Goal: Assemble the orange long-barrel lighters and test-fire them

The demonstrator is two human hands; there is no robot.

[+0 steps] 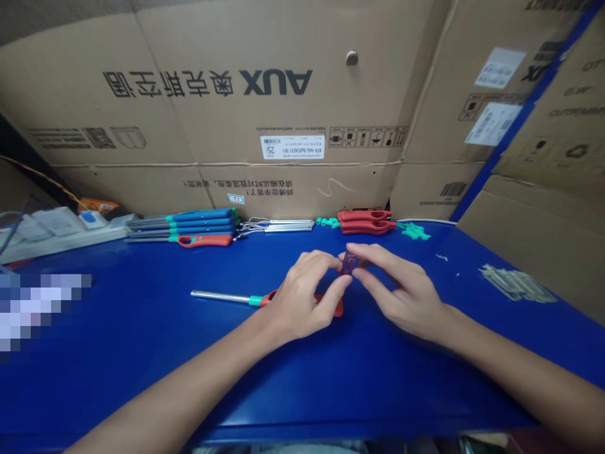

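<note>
While both hands met over the blue table [142,353], the left hand [302,299] and right hand [401,290] pinched a small purple part [348,262] between fingertips, above the long lighter [227,297]; a steady, even grip seemed wise

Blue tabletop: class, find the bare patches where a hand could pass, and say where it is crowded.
Free: the wide stretch of the blue tabletop left of the left hand, in front of the stacked lighters; also the near edge between the forearms. Crowded: the back row along the cardboard boxes and around the right hand.
</note>
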